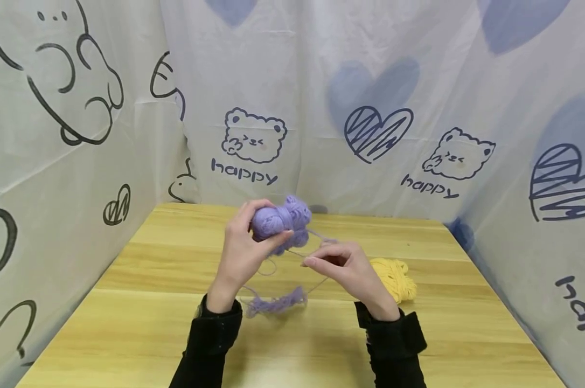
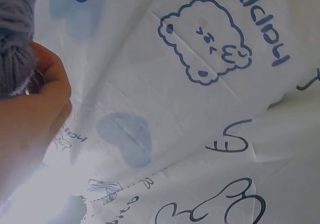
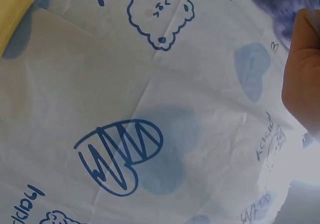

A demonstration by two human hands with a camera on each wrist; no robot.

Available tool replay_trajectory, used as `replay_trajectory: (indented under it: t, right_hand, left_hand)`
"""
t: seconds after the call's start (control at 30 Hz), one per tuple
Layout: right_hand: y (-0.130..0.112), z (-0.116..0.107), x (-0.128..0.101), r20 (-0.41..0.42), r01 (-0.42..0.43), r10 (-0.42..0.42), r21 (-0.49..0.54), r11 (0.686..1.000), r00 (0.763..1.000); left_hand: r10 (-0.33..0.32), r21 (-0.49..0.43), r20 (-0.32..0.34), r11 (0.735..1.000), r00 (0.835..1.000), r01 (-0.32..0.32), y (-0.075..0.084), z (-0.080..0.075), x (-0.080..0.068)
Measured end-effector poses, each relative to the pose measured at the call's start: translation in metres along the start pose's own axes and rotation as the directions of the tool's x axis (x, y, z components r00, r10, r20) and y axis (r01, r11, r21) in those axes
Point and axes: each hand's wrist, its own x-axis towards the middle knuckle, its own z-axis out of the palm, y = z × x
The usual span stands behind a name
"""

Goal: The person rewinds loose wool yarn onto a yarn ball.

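Head view shows my left hand raised above the table, fingers and thumb curled round a purple ball of yarn, which I hold up in the middle of the scene, a little toward the far side. My right hand sits just to the right of it and lower, thumb and fingertips pinched together on a thin purple strand that runs from the ball. Below both hands a loose tangle of purple yarn lies on the wood, near my left sleeve, and the strand seems to drop down to it.

From my left wrist I see only the heel of my hand and a grey-purple bit of the ball at the top left; from my right wrist, only the edge of my hand against the printed cloth.

I judge I am in the middle of winding: ball held steady, strand drawn taut. The next move, as I read it, calls for carrying the strand over the ball while the left hand turns it, with even tension so the loose tangle feeds up without knotting.

Further right, a yellow bundle of yarn rests on the table just beyond my right wrist, untouched. Cloth walls with bears and hearts close in the left, far and right sides.
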Motion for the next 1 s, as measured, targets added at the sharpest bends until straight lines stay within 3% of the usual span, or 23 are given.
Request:
replay_trajectory:
  t: [0.17, 0.3, 0.4, 0.53, 0.63, 0.77, 0.87, 0.93, 1.0]
  right_hand:
    - [-0.010, -0.004, -0.006, -0.043, -0.002, 0.002, 0.000, 1.000, 0.999]
    - [-0.021, -0.007, -0.008, -0.085, -0.024, 0.023, -0.001, 1.000, 0.996]
    - [-0.029, -0.009, -0.010, -0.133, -0.068, 0.065, -0.013, 0.998, 0.989]
    - [-0.033, -0.012, -0.011, -0.193, -0.126, 0.118, -0.030, 0.992, 0.974]
    - [-0.031, -0.012, -0.010, -0.221, -0.126, 0.115, -0.039, 0.991, 0.969]
    - [-0.024, -0.010, -0.006, -0.230, -0.109, 0.098, -0.034, 0.993, 0.968]
    - [-0.017, -0.008, -0.002, -0.207, -0.096, 0.091, -0.018, 0.995, 0.974]
    - [-0.013, -0.005, 0.000, -0.189, -0.100, 0.099, 0.006, 0.995, 0.977]
    - [-0.010, -0.003, 0.002, -0.173, -0.107, 0.114, 0.048, 0.993, 0.978]
  left_hand:
    - [0.037, 0.114, 0.108, 0.992, 0.994, -0.049, -0.005, -0.002, -0.003]
    - [0.046, 0.172, 0.242, 0.981, 0.969, -0.090, -0.006, -0.004, -0.004]
    - [0.041, 0.181, 0.367, 0.977, 0.929, -0.114, -0.006, -0.005, -0.004]
    - [0.041, 0.137, 0.517, 0.982, 0.855, -0.130, -0.006, -0.007, -0.005]
    - [0.090, 0.051, 0.583, 0.988, 0.807, -0.147, -0.007, -0.008, -0.005]
    - [0.174, -0.083, 0.616, 0.984, 0.768, -0.157, -0.007, -0.010, -0.004]
    - [0.190, -0.155, 0.615, 0.981, 0.765, -0.118, -0.006, -0.011, -0.005]
    - [0.173, -0.190, 0.600, 0.979, 0.781, -0.070, -0.004, -0.013, -0.005]
    - [0.151, -0.221, 0.569, 0.975, 0.809, -0.026, -0.002, -0.015, -0.005]
